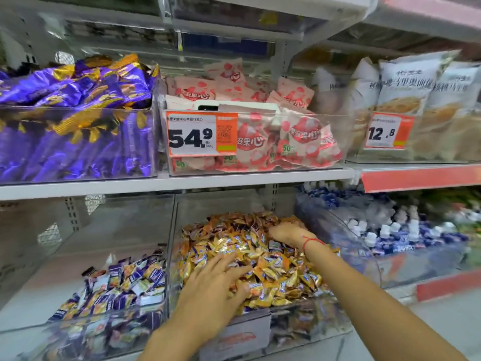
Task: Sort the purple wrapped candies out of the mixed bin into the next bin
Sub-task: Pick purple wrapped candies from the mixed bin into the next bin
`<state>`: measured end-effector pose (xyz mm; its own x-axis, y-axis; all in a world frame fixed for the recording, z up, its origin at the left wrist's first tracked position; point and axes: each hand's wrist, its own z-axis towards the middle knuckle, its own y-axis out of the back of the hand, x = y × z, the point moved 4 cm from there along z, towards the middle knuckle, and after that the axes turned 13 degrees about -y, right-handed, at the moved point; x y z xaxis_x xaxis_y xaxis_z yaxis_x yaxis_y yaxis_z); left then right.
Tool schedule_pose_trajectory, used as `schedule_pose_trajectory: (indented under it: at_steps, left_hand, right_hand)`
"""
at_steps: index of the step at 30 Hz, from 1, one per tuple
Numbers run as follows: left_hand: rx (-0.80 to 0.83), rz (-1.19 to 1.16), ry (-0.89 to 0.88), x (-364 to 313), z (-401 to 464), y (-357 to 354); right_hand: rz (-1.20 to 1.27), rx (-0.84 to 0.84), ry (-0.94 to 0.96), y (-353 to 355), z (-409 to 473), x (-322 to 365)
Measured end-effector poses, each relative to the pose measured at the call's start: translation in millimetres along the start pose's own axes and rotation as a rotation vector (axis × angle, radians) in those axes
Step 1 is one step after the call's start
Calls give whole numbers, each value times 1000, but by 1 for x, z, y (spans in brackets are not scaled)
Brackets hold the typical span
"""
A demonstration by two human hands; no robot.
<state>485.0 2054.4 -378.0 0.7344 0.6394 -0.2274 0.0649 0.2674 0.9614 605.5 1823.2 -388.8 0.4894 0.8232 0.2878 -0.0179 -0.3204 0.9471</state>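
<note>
Both hands in the mixed bin [173, 246], clear acrylic, lower center of frame, piled w/ orange/gold wrapped candies [270, 267] plus a few purple ones mixed in. My left hand [213, 290] is flat on the pile near the bin's front-left, fingers spread and mostly straight, pressing on the wrappers, not gripping anything I can see. My right hand [285, 231] is further back, right-center of the pile, fingers curled down into the candies; can't tell if it's pinching one, fingertips are buried and blurred. Red string bracelet [311, 241] on that wrist.

Purple wrapped candies [122, 290]: most of the visible ones sit in the next bin [86, 324], lower left of frame, just beside the mixed bin, walls touching or nearly so. That heap lies toward its front-right, w/ some orange pieces among it. Back-left of that bin shows bare floor.

Rest of frame:
- Upper left: bin of big purple/gold bags [75, 113].
- Upper center: bin of pink packets [260, 131] w/ orange-white price tag [201, 132] reading 54.9.
- Upper right: pale bags [416, 100], tag [387, 130] reading 12.8.
- Right of the mixed bin: tilted bin of blue/white candies [395, 230], blurred.
- White shelf edge [182, 182] runs across mid-frame between the two rows.
</note>
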Motion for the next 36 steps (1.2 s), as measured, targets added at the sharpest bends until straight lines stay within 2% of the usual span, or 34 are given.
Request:
schedule_pose_trajectory:
  at_steps: [2, 5, 9, 12, 15, 17, 20, 22, 25, 29, 34, 36]
  left_hand:
    - [-6, -2, -5, 4, 0, 1]
    - [-50, -42, 5, 7, 1, 3]
    - [-219, -98, 71, 0, 3, 13]
    - [-382, -142, 177, 0, 1, 20]
    - [-452, -124, 160, -2, -1, 22]
    - [-416, -112, 85, -4, -1, 20]
    - [-161, -38, -24, -6, 2, 7]
    - [-20, 2, -40, -6, 2, -1]
    - [-101, -24, -54, -7, 1, 6]
    - [-268, -73, -62, -10, -2, 19]
    - [-276, -22, -33, -15, 0, 17]
    - [-263, 31, -25, -15, 1, 17]
  right_hand:
    - [13, 105, -16, 2, -23, 27]
    - [62, 199, 88, 12, -57, 52]
    - [57, 275, 272, 10, -96, 53]
    - [22, 284, 469, 10, -132, 43]
    - [8, 254, 570, 20, -152, 24]
    - [94, 233, 604, 35, -160, 8]
    - [186, 129, 573, 58, -163, -24]
    - [93, 39, 495, 63, -154, -46]
    - [3, 5, 453, 47, -154, -60]
    - [173, -210, 618, 24, -163, -32]
    - [137, -107, 647, 16, -157, 2]
    - [89, -132, 616, 20, -154, -5]
